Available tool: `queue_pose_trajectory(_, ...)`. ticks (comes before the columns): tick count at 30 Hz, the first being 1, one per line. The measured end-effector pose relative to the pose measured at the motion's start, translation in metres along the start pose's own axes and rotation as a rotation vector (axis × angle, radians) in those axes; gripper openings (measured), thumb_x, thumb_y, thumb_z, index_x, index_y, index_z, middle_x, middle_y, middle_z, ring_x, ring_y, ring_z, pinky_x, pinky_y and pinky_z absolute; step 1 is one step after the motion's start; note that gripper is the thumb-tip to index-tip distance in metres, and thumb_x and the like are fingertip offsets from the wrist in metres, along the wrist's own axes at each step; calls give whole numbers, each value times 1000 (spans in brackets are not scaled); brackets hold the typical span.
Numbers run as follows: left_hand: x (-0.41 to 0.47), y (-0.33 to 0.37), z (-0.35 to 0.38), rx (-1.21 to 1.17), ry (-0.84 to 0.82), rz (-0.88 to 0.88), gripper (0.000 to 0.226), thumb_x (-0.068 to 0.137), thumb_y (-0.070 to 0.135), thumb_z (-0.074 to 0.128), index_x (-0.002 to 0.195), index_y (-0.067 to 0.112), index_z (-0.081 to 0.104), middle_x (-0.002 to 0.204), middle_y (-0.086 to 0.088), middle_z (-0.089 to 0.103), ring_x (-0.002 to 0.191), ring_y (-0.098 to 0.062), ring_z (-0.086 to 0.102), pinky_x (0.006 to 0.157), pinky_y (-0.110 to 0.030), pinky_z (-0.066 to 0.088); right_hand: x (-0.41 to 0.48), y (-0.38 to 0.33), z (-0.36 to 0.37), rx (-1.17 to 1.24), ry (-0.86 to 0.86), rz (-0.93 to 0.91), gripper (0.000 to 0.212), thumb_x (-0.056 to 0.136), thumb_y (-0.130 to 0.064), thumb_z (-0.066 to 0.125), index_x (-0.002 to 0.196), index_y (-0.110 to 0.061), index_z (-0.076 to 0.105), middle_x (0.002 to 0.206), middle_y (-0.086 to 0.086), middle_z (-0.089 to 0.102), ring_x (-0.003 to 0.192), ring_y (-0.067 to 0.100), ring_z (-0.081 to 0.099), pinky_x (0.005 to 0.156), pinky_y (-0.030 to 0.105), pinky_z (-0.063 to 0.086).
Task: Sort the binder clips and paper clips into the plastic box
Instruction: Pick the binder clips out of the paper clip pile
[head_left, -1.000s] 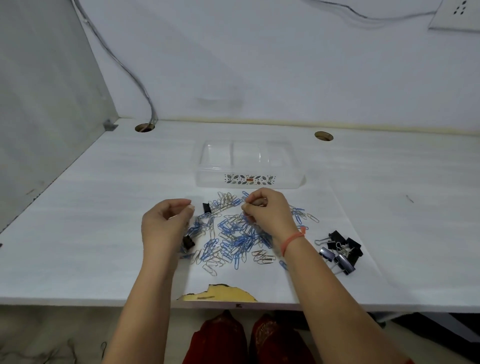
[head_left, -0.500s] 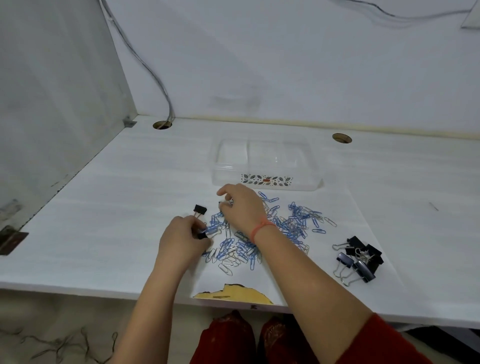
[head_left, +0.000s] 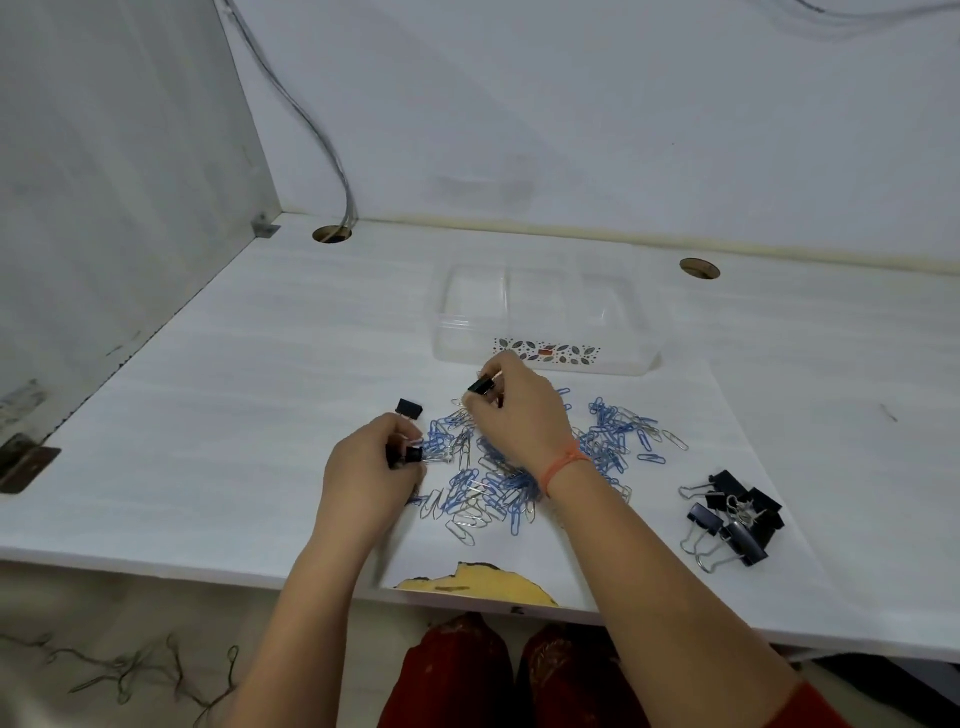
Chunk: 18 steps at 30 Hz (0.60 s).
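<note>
Loose black binder clip (head_left: 409, 408) on white desk (head_left: 218, 415). Left hand (head_left: 370, 470) pinches small black clip (head_left: 410, 455). Paper clips (head_left: 483, 483), blue and silver, scattered mid-desk. Right hand (head_left: 519, 415) pinches another black clip (head_left: 480, 386), just before clear plastic box (head_left: 545, 317); box compartments look empty. Binder clip pile (head_left: 732, 519) far right.

Paper clips (head_left: 524, 462) lie before the plastic box (head_left: 540, 322), binder clips (head_left: 732, 519) to their right.
</note>
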<state>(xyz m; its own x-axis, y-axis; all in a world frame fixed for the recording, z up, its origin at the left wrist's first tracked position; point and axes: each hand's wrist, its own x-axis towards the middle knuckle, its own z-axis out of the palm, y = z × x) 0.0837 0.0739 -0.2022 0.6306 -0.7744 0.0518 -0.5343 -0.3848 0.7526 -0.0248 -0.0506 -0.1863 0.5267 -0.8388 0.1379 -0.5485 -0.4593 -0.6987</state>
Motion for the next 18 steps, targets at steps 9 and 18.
queue_pose_trajectory(9,-4,4,-1,-206,161,55,10,80,9,68,86,16,71,86,6,64,74,-10,56,62,-14,39,-17,-6,-8,768,-93,412,20,94,-19,40,93,-17,60,69,-1,65,54,11,48,44,18,35)
queue_pose_trajectory(18,23,14,-18,-1194,32,-626,15,85,21,46,74,15,55,63,2,49,42,-9,44,35,-15,20,-14,-12,-13,1614,-208,747,41,96,-39,45,78,-6,60,73,11,59,64,20,54,52,23,55)
